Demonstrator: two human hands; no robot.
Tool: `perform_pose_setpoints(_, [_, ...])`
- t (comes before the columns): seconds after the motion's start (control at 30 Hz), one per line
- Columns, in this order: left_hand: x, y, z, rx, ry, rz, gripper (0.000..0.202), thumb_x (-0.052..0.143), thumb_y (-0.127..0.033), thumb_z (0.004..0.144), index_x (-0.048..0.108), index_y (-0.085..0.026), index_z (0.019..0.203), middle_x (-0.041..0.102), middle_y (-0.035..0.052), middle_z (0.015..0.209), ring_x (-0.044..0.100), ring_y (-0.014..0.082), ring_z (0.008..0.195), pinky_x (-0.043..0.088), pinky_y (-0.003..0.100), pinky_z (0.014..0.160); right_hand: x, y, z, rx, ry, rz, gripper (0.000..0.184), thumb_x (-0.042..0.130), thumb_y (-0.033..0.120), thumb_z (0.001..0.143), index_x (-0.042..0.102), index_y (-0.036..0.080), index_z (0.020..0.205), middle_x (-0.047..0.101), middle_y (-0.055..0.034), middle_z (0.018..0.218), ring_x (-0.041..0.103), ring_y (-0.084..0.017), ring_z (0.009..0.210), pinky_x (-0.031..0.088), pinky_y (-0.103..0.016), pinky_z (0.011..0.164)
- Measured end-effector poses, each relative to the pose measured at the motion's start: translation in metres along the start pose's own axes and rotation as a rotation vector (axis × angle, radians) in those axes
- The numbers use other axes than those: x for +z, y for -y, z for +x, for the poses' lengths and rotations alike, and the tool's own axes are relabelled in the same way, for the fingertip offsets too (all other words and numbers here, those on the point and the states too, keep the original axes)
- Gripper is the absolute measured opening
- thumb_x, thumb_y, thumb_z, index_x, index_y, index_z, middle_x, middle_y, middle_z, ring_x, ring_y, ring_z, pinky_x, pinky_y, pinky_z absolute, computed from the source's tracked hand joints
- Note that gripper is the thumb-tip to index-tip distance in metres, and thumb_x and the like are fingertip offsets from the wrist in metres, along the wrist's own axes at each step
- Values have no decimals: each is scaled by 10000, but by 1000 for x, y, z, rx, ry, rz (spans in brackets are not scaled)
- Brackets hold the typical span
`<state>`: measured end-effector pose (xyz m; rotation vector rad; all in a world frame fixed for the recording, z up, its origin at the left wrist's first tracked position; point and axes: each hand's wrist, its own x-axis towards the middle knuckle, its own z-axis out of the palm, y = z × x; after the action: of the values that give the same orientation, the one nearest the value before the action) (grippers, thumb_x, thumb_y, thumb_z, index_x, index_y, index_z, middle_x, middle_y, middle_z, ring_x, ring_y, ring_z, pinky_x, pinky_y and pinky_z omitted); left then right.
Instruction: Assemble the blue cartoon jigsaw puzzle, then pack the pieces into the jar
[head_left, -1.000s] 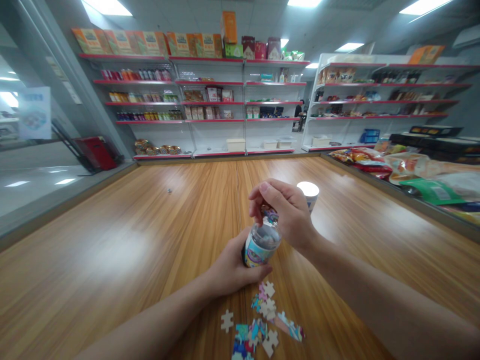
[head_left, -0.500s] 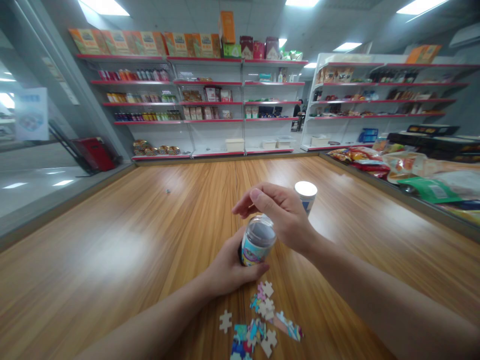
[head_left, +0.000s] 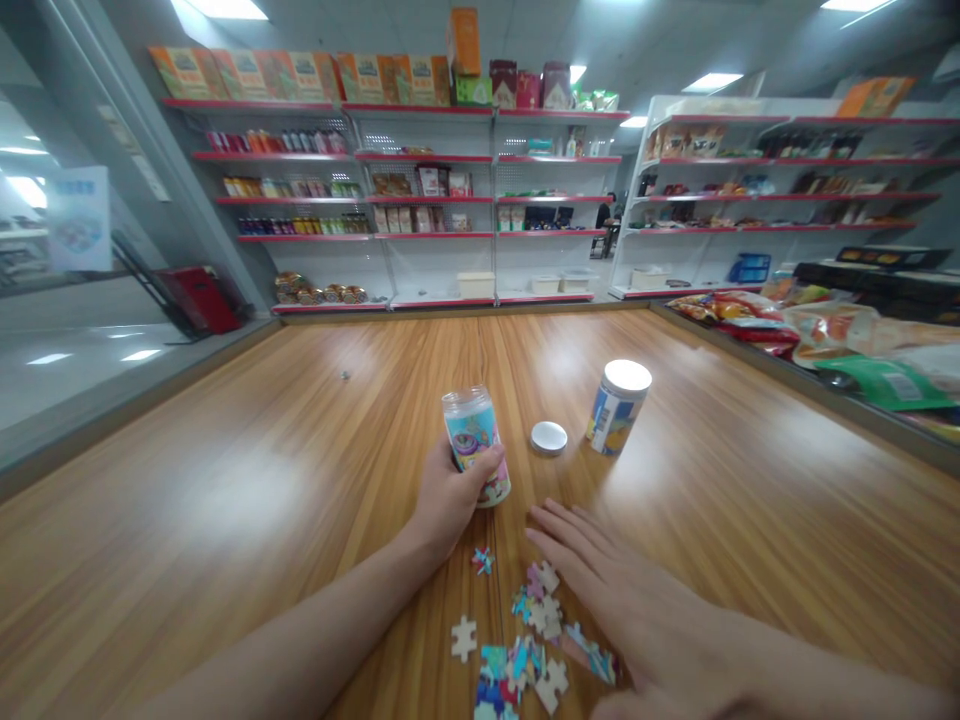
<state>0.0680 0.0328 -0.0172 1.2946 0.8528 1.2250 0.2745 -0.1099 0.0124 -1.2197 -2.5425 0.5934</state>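
My left hand (head_left: pixel 457 490) is wrapped round a clear jar (head_left: pixel 472 430) with a colourful label. The jar has no lid on and leans a little over the wooden table. My right hand (head_left: pixel 615 580) is open, its fingers stretched out flat just beside a loose pile of jigsaw pieces (head_left: pixel 529 655), some printed side up and some plain side up. A plain piece (head_left: pixel 463 638) lies to the left of the pile. Another, coloured piece (head_left: pixel 483 560) lies below the jar. Whether my right fingers touch any piece I cannot tell.
A white round lid (head_left: pixel 548 437) lies on the wooden table (head_left: pixel 300 480). Behind it to the right stands a closed jar (head_left: pixel 618 408) with a white lid. Packaged snacks (head_left: pixel 825 335) lie along the right edge. Stocked shelves (head_left: pixel 420 235) line the back.
My right hand has moved from above the jar's mouth down beside the pieces and spread flat. My left hand has shifted the jar forward and left. A coloured piece now shows below the jar.
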Motion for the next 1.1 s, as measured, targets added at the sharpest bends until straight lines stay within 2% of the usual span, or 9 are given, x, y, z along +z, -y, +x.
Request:
perform_pose_setpoints(0.1, [2,-2,-1,1,-20,23,402,792,-467,793,640,-131,954,686,53,856,643,165,735,519,270,685,21,11,19,-50,51,-81,1009,597,606,897,94,126,1628,73,-191,1669,84,-395,1539,171,-587,1241])
perform_pose_setpoints(0.17, [3,-2,-1,6,-35,37,408,796,-472,781,645,-132,951,690,51,850,649,173,734,518,268,678,38,23,38,-18,-21,-200,806,493,429,992,110,106,1623,111,-225,1659,109,-401,1535,174,-625,1222])
perform_pose_setpoints(0.2, [3,-1,-1,8,-40,44,411,796,-473,776,647,-133,950,690,50,847,650,174,733,517,267,675,46,30,48,-1,-58,-245,799,497,406,987,130,75,1614,146,-257,1646,135,-427,1525,191,-642,1208])
perform_pose_setpoints(0.27, [2,-1,-1,13,-46,54,410,796,-472,771,647,-135,951,687,43,843,645,170,729,516,264,675,56,42,62,41,-150,-264,850,555,527,937,254,50,1573,264,-287,1601,218,-470,1487,224,-654,1188])
perform_pose_setpoints(0.37, [1,1,-1,20,-47,59,404,787,-474,781,634,-139,948,672,32,828,626,156,714,513,258,671,60,55,72,93,-229,-202,687,610,633,863,555,120,1318,520,-204,1393,427,-422,1322,372,-598,1111])
perform_pose_setpoints(0.5, [0,3,-1,27,-37,58,402,767,-485,806,616,-140,948,662,33,827,618,153,709,509,259,661,59,59,72,131,-266,-251,301,632,456,886,605,185,1015,612,-95,1065,529,-324,1000,475,-566,884])
perform_pose_setpoints(0.67, [-1,-2,-4,37,-13,94,413,774,-486,801,621,-129,942,662,42,827,618,161,715,510,271,674,68,54,71,-50,-365,-432,139,607,293,892,574,184,813,598,-60,805,498,-239,759,414,-392,694])
perform_pose_setpoints(0.77, [1,-7,-7,51,10,120,410,777,-479,797,625,-124,937,664,46,828,617,168,728,509,274,676,72,51,70,-161,-400,-492,127,585,217,877,559,186,757,578,-46,727,473,-210,679,324,-357,598])
perform_pose_setpoints(1.1, [2,-12,-13,130,126,188,346,752,-419,830,618,-141,986,648,25,855,587,155,757,492,257,698,80,45,70,-204,-522,-450,140,618,186,757,531,198,649,567,-17,627,458,-181,573,240,-332,516])
